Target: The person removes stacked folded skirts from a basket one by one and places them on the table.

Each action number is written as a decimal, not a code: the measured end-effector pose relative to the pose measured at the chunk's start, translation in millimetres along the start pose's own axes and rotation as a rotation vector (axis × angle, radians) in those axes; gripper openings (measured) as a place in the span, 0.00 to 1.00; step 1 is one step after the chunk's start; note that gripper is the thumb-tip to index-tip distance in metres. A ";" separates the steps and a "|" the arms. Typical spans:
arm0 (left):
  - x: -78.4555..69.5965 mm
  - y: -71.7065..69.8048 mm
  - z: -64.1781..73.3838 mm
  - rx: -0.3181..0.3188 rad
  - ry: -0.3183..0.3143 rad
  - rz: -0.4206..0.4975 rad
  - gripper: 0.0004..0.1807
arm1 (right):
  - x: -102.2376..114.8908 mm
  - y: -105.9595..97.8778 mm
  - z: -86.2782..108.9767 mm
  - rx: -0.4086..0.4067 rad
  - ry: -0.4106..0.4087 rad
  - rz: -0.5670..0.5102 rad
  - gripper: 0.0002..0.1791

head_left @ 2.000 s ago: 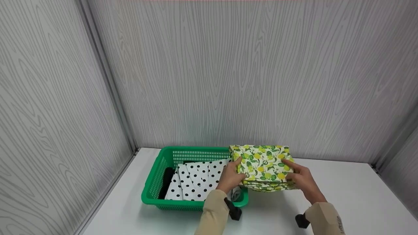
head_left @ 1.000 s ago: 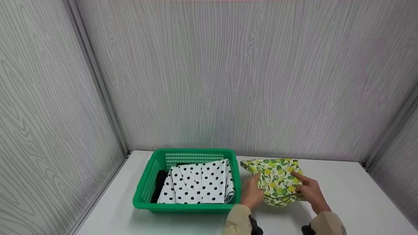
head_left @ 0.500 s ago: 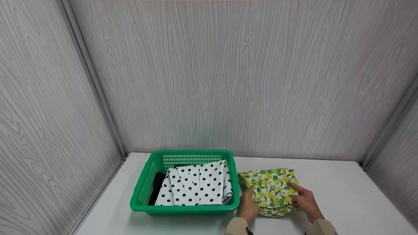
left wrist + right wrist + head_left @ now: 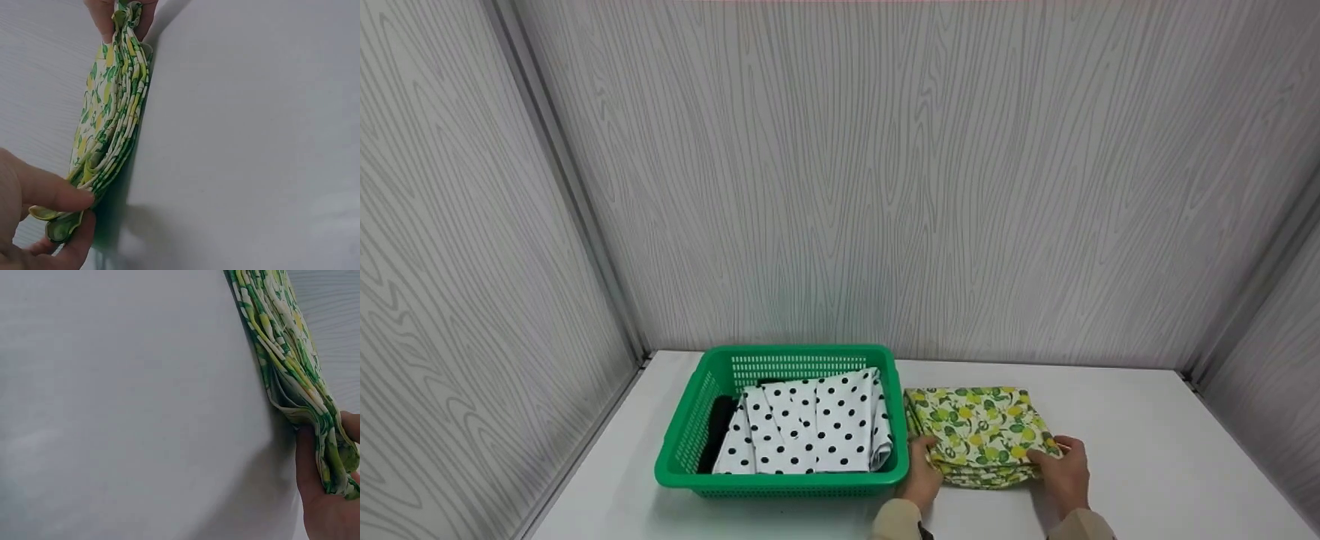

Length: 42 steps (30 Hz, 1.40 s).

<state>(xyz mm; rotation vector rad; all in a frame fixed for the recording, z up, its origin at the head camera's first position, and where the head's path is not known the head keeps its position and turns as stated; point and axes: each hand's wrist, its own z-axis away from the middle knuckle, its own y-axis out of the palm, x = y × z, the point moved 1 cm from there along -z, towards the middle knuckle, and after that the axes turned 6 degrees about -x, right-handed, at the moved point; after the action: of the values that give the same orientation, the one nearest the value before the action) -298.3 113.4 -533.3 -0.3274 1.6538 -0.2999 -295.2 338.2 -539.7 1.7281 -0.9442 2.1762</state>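
Note:
A folded cloth [image 4: 982, 424] with a lemon and leaf print lies on the white table, right of the green basket. My left hand [image 4: 922, 474] pinches its near left corner, thumb above and fingers beneath, as the left wrist view shows on the layered edge [image 4: 121, 118]. At the near right corner my right hand [image 4: 1065, 469] grips the cloth between thumb and fingers. In the right wrist view the fingers [image 4: 308, 467] reach under the stacked layers, which gape a little there.
The green basket [image 4: 896, 420] stands close beside my left hand. A white cloth with black dots [image 4: 810, 427] and a black item [image 4: 718, 431] lie in it. Behind the table [image 4: 1155, 450] rises a grey wood-patterned wall [image 4: 840, 187].
Both hands have brought the lemon-print cloth from over the basket's right side down and nearer onto the table. The right hand has lately slid to the near right corner, and the cloth lies flatter.

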 end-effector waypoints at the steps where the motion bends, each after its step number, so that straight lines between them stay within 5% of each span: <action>1: 0.9 -0.5 1.3 -0.016 0.011 -0.001 0.23 | -0.8 0.5 -0.1 -0.002 0.007 0.002 0.36; 7: 1.8 -3.0 2.2 -0.064 -0.025 -0.095 0.16 | -3.3 2.2 0.7 -0.045 -0.026 0.099 0.28; 14: 1.5 0.4 -3.0 -0.072 -0.039 -0.065 0.15 | -5.9 3.9 3.9 -0.204 -0.132 0.301 0.15; 23: 6.1 -0.2 -16.1 0.026 0.007 -0.152 0.21 | -7.4 7.2 1.7 -0.198 -0.075 0.298 0.15; 28: 3.0 3.1 -18.3 0.077 -0.016 -0.185 0.25 | -3.8 6.3 -0.5 -0.173 -0.139 0.301 0.16; 32: -4.2 4.9 -15.6 0.082 0.018 -0.153 0.24 | 2.2 1.5 3.1 -0.166 -0.179 0.368 0.18; 37: -21.0 1.4 -9.2 0.098 0.139 -0.162 0.20 | 15.0 -0.2 9.4 -0.249 -0.236 0.465 0.23; 42: -45.5 -1.9 -3.2 0.221 0.250 -0.237 0.10 | 29.1 1.9 15.8 -0.264 -0.341 0.376 0.20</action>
<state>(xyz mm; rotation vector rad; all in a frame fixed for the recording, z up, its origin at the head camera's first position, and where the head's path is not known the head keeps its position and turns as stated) -296.9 129.1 -490.5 -0.3287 1.8081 -0.7211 -292.1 320.9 -511.6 1.9450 -1.6786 1.8611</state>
